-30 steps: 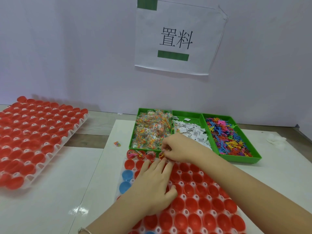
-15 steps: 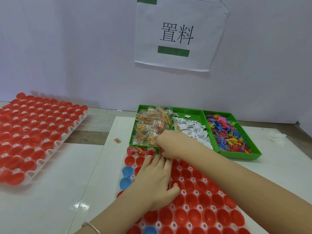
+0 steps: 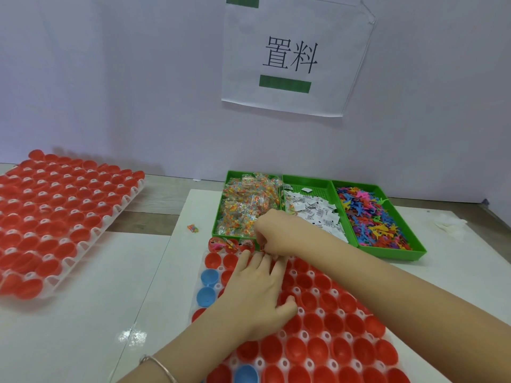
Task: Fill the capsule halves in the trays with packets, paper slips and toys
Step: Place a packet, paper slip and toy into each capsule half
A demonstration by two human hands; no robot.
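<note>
There are two white trays of cups, three green boxes, three blue cups, one paper sign and one loose packet.

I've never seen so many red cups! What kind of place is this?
Probably a packing station for toy capsules: a tray of red capsule halves, a green bin of packets, slips and toys, and a wall sign.

We're at a packing bench, prob. small workshop: printed sign on plain wall, green bins w/ bulk bits, trays of capsule halves on white tables.
</note>
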